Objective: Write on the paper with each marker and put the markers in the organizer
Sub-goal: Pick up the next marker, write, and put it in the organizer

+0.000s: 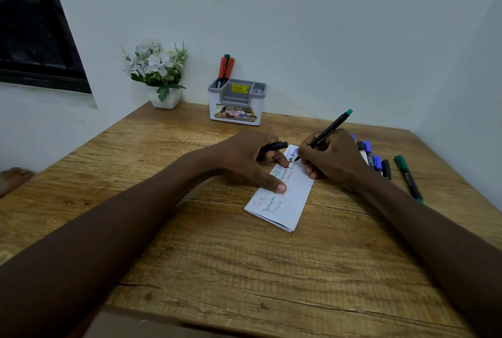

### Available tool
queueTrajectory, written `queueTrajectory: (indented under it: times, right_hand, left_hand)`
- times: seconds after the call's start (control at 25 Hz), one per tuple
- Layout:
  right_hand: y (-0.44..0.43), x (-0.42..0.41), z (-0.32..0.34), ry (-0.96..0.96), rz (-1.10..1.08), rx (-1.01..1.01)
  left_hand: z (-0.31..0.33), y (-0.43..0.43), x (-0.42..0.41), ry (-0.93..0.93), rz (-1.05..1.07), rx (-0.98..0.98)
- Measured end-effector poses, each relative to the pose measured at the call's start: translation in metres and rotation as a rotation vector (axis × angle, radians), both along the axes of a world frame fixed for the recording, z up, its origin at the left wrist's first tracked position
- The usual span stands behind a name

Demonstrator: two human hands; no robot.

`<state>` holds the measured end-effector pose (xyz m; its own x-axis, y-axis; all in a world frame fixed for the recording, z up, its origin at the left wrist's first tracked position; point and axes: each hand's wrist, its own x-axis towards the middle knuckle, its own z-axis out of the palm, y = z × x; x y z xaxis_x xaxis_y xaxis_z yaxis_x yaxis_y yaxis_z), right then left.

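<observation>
This looks like a small study or home-office corner. A wooden desk (212, 256) fits into the angle of two plain pale walls (298, 25), with a dark-framed window (35, 33) at the far left. At the far edge of the desk stand a white pot of artificial white flowers (157, 71) and a grey-and-white desk organizer (236, 104) still wearing its yellow price sticker (239, 88), with markers upright in its left compartment. Loose markers (380, 161) lie on the right.
</observation>
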<state>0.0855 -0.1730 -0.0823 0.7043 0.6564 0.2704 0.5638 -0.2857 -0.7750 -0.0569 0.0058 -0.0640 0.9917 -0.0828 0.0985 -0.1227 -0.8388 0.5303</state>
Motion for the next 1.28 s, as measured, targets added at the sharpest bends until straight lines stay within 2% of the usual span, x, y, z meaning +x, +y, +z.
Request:
queueTrajectory:
  times: [0.28, 0.44, 0.6, 0.76, 0.88, 1.0, 1.12, 1.28]
  right_hand:
    - [0.0, -0.002, 0.001, 0.034, -0.026, 0.019]
    - [-0.001, -0.004, 0.003, 0.089, -0.023, 0.086]
    - [-0.001, -0.007, 0.005, 0.144, -0.031, 0.152]
    - [-0.002, -0.01, 0.009, 0.341, 0.023, 0.3]
    - [-0.004, -0.01, 0.01, 0.333, 0.035, 0.356]
    - [-0.003, -0.009, 0.01, 0.391, 0.075, 0.474]
    - [-0.003, -0.007, 0.011, 0.602, 0.133, 0.562]
    - [-0.004, -0.01, 0.014, 0.664, 0.174, 0.541]
  left_hand:
    - [-0.004, 0.002, 0.0, -0.031, -0.004, 0.008]
    - [-0.007, -0.001, 0.002, -0.126, 0.033, 0.012]
    - [-0.005, -0.002, 0.003, -0.097, 0.056, 0.017]
    - [-0.013, 0.002, 0.006, -0.273, 0.136, -0.071]
    - [-0.017, 0.007, 0.01, -0.414, 0.145, 0.017]
    - [-0.021, 0.012, 0.013, -0.434, 0.157, 0.021]
    - [-0.021, 0.012, 0.012, -0.432, 0.171, 0.017]
    - [-0.019, 0.008, 0.01, -0.447, 0.186, 0.005]
